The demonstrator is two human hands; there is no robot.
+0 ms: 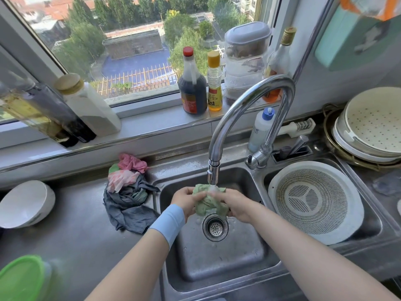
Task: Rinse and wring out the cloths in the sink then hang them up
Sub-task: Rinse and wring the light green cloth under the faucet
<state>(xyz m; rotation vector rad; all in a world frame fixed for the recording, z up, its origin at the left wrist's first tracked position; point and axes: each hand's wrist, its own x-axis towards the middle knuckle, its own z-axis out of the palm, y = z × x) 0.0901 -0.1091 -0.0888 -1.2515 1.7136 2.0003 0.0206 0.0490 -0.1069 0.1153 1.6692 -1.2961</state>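
Hands — left (186,200), right (236,205) — grip bunched green cloth (207,204) under faucet (219,135).

Crumpled green cloth (208,203) under running tap; other cloths (128,190) heaped beside sink (217,257)

Home kitchen: steel double sink (221,263), tap (249,101), sauce bottles (192,83) on windowsill (152,124), colanders (314,200).

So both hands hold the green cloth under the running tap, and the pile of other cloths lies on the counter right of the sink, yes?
No. The head view shows the pile on the counter left of the sink, not right. The rest stands: left hand and right hand hold the green cloth under the running tap.
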